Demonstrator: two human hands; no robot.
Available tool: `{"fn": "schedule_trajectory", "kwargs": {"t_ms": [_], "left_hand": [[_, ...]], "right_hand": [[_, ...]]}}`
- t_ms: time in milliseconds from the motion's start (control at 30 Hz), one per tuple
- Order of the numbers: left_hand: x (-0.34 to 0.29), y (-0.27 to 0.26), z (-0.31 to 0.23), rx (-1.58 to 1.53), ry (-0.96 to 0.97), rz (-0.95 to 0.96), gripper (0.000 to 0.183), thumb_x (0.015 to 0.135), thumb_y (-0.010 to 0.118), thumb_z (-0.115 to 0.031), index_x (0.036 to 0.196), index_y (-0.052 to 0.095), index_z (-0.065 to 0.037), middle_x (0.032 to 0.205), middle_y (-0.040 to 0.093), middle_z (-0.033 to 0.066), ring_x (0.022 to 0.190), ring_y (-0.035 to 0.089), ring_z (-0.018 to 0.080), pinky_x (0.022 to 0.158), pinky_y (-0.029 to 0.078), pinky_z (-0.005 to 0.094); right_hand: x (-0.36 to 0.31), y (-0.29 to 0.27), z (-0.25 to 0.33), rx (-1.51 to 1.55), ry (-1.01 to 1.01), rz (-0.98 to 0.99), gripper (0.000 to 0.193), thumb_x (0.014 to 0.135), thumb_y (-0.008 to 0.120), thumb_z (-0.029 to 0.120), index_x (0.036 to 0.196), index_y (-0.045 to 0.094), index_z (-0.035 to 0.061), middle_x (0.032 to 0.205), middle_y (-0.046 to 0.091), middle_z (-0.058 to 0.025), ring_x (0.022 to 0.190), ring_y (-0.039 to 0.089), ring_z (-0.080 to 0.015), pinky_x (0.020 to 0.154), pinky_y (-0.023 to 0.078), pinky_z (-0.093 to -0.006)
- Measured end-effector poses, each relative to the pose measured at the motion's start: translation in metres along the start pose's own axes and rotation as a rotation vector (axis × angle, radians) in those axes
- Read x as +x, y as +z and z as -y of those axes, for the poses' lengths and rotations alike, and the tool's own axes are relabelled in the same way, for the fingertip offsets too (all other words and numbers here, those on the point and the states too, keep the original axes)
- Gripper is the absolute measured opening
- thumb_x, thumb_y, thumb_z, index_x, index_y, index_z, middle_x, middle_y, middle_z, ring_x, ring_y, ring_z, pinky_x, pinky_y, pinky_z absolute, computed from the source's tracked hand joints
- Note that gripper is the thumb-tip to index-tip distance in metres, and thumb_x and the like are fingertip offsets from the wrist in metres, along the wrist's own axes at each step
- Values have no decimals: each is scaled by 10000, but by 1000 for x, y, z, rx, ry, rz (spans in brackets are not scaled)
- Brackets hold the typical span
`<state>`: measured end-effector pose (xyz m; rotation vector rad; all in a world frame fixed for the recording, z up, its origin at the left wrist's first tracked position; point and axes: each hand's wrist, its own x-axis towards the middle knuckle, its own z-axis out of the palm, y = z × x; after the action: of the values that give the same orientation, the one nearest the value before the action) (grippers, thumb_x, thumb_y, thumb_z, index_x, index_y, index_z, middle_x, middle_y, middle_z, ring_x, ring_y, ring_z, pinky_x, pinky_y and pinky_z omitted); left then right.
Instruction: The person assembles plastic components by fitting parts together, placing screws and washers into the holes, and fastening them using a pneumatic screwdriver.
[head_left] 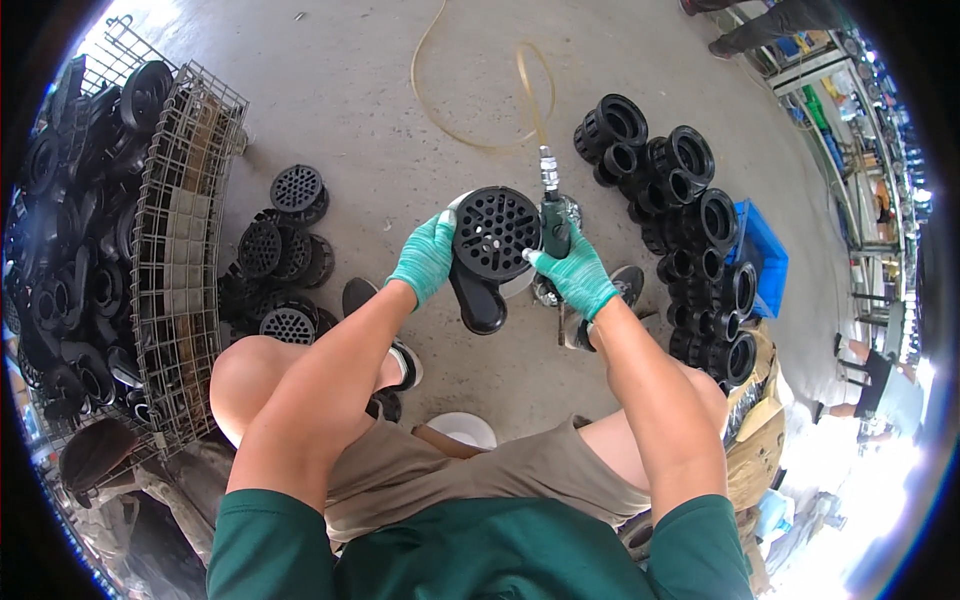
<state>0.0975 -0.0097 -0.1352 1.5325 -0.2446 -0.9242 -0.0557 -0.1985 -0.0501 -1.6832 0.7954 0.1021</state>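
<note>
A black round floor drain with a slotted grate and a curved trap below it is held up between my hands. My left hand, in a green-striped glove, grips its left rim, thumb on the edge. My right hand, gloved alike, closes round the lower part of a dark green air screwdriver. The right thumb reaches onto the drain's right rim. A metal fitting joins the screwdriver to a clear yellowish hose. Under the drain, a pale round thing shows only at its edges.
Black grates lie in heaps at left, beside a wire cage full of black parts. Black ring-shaped fittings stand in rows at right, before a blue crate. Shelving stands farther right. Other people are in the background.
</note>
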Motion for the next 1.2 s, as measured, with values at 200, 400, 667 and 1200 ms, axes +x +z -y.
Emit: {"fn": "schedule_trajectory", "kwargs": {"t_ms": [200, 400, 667, 1200], "left_hand": [[-10, 12, -19, 330, 75, -91, 491, 1077, 446, -396, 1420, 554, -62, 1231, 690, 150, 1098, 630, 210, 1006, 460, 332], [-5, 5, -20, 340, 40, -41, 492, 1077, 443, -385, 1441, 532, -66, 1266, 674, 148, 1130, 621, 208, 1020, 451, 336], [-17, 12, -34, 312, 33, 21, 526, 1072, 472, -364, 1487, 462, -40, 1324, 641, 146, 1186, 595, 206, 1063, 423, 328], [-22, 18, -47, 289, 29, -4, 532, 1014, 626, -302, 1453, 495, -31, 1288, 666, 129, 1154, 607, 179, 1036, 453, 331]], "right_hand": [[9, -5, -5, 115, -116, 64, 655, 859, 751, 6, 1433, 442, 78, 1240, 600, -16, 1050, 562, -130, 879, 522, -304], [6, -2, 0, 37, -93, 57, 618, 869, 746, 15, 1412, 460, 92, 1225, 612, -18, 1005, 578, -125, 835, 531, -295], [-2, 2, -5, 174, 105, -53, 489, 865, 759, 83, 1302, 540, 91, 1003, 644, -12, 746, 600, -107, 607, 530, -280], [-35, -14, 111, 621, -544, -257, 323, 879, 676, -44, 1158, 549, 59, 999, 682, -65, 678, 644, -123, 533, 519, -251]]}}
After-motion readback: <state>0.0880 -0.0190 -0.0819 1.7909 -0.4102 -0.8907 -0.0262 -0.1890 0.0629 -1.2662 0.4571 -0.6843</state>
